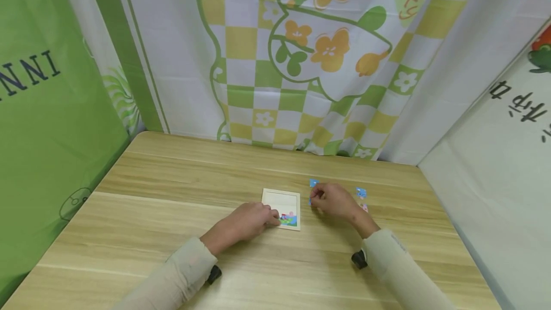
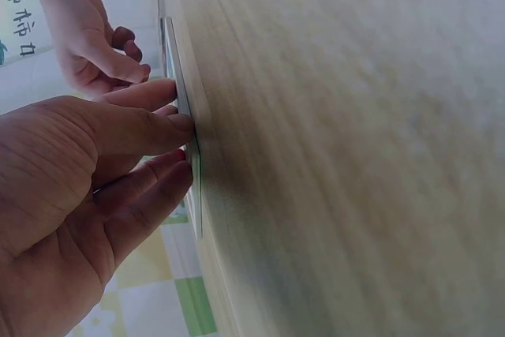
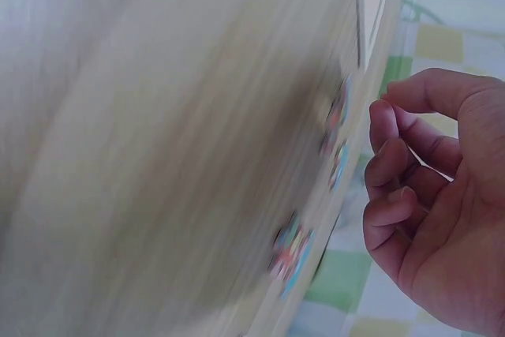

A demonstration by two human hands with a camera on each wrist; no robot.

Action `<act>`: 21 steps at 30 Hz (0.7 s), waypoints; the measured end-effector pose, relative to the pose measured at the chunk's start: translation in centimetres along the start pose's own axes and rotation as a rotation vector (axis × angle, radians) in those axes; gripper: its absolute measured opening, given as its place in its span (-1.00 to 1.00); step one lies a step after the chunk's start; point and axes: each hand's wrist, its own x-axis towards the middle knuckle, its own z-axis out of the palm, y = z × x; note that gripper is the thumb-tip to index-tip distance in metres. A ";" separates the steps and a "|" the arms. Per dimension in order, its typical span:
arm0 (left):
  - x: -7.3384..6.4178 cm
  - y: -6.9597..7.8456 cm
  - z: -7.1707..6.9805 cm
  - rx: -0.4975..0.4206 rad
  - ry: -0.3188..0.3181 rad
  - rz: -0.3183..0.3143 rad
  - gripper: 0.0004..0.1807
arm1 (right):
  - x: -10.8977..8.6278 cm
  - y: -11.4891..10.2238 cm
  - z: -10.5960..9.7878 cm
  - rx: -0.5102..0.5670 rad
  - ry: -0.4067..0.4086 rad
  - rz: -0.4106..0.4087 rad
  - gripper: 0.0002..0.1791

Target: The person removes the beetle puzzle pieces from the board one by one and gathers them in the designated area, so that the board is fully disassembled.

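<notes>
Here's your frame (image 1: 281, 190), flat on the bench (image 1: 172, 224) between your hands, with a colourful patch (image 1: 290, 219) of picture in its near right part and pale backing above. Your left hand (image 1: 251, 219) covers the near left corner, fingertips touching the frame at its edge; whether they pinch it or only rest there, you cannot tell from these views. Over to your right hand (image 1: 333, 200): fingers curled in, fingertips drawn together with nothing between them, just right of the frame. And that's the obstruction, because your hand and wrist stand across the loose pieces! One blue piece (image 1: 314, 182) peeks out beyond your fingers, another piece (image 1: 361, 192) lies past your knuckles, and a pinkish one (image 1: 364, 207) shows beside your wrist. Low from the right wrist, they blur along the bench. Pale sleeves (image 1: 172, 274) reach in from the near side, a black part (image 1: 214, 274) under each cuff. Behind the bench hangs a checked curtain (image 1: 245, 80); a green curtain (image 1: 43, 123) closes your left, a white curtain (image 1: 503, 166) your right.
</notes>
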 end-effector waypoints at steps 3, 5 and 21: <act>0.1 0.0 0.0 0.011 0.000 0.008 -0.69 | -0.2 -0.6 0.5 -0.006 0.005 -0.053 -0.95; 0.2 -0.1 0.1 0.013 0.002 0.014 -0.71 | -0.3 -1.0 0.9 -0.017 0.006 -0.093 -0.95; 0.0 0.0 0.0 -0.053 -0.027 -0.037 -0.69 | -1.0 -3.2 2.4 0.039 -0.118 -0.140 -0.81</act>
